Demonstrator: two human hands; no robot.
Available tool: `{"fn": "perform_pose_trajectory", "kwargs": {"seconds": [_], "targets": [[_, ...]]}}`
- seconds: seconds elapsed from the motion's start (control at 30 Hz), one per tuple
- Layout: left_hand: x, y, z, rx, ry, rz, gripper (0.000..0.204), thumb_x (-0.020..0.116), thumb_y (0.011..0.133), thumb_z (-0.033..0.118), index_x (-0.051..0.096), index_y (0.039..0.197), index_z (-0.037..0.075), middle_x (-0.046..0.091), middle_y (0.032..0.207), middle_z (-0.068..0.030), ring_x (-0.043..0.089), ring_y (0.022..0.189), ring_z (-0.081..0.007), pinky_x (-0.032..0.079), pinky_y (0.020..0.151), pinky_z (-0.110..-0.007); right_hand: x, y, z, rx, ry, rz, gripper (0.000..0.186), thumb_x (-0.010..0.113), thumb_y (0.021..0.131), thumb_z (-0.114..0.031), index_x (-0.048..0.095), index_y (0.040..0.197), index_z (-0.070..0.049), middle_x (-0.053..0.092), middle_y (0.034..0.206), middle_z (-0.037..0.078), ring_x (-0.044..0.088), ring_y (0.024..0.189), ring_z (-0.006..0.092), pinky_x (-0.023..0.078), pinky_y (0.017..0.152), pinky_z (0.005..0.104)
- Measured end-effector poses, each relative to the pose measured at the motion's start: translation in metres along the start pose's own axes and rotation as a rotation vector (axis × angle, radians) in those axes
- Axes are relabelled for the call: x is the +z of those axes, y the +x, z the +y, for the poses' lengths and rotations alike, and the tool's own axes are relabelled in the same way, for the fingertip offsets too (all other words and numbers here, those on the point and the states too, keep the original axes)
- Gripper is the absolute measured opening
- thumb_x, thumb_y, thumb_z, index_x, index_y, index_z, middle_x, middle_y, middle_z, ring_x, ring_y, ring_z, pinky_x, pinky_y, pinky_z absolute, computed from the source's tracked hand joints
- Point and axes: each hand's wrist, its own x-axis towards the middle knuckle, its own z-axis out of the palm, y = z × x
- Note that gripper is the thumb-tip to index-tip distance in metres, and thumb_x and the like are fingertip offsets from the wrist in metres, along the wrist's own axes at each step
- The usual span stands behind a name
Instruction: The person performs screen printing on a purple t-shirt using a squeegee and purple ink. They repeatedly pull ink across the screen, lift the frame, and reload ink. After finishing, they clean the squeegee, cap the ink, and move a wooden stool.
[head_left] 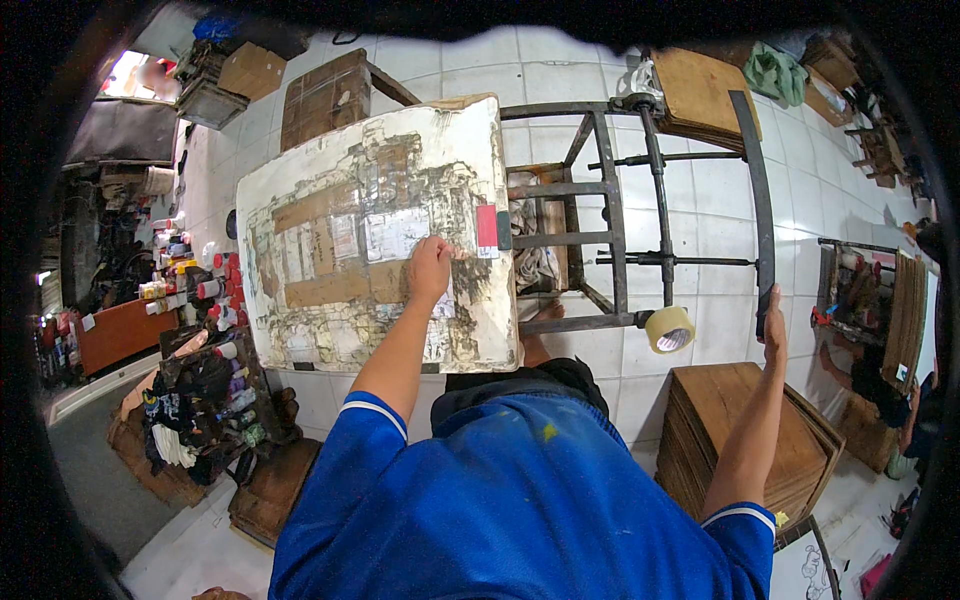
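Observation:
A large pale board (262, 220), its surface worn and patched with brown tape and scraps of paper, lies on a dark metal frame (560, 239) in front of me. My left hand (430, 270) is closed at the board's right part, fingertips bent down beside a white paper (395, 236). Whatever those fingers hold, if anything, is hidden. My right hand (775, 330) lies edge-on along the near end of a long dark bar (758, 190), fingers stretched out against its outer side. Hanging at the frame's near rail is a roll of yellowish tape (670, 330).
Stacked brown boards (735, 410) stand near my right forearm, with another stack (700, 90) at the far right. A wooden stool (325, 100) sits beyond the board. Several bottles and jars crowd the shelf (215, 400) on the left. White tiles (640, 380) cover the floor.

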Motion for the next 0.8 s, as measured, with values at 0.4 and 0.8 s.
{"fn": "perform_pose_trajectory", "kwargs": {"seconds": [0.4,0.8], "targets": [[-0.008,-0.021,-0.026,-0.2,-0.442,-0.089,0.011,0.062,0.099,0.01,0.063,0.098,-0.001,0.069,0.085,-0.0076,0.065,0.075,-0.0133,0.053,0.07,-0.03,0.01,0.023,0.015,0.008,0.047,-0.003,0.091,0.033,0.085,-0.093,0.061,0.078,-0.007,0.053,0.066,0.002,0.052,0.056,0.0159,0.038,0.048,0.0314],[-0.154,-0.082,-0.219,-0.551,-0.618,0.205,0.021,0.066,0.098,0.011,0.066,0.112,-0.005,0.071,0.085,-0.0107,0.068,0.074,-0.0141,0.055,0.065,-0.026,0.078,-0.07,0.214,-0.094,0.617,0.45,0.054,0.053,0.1,-0.061,0.058,0.086,-0.009,0.043,0.065,-0.001,0.042,0.056,0.0135,0.033,0.05,0.0304]]}}
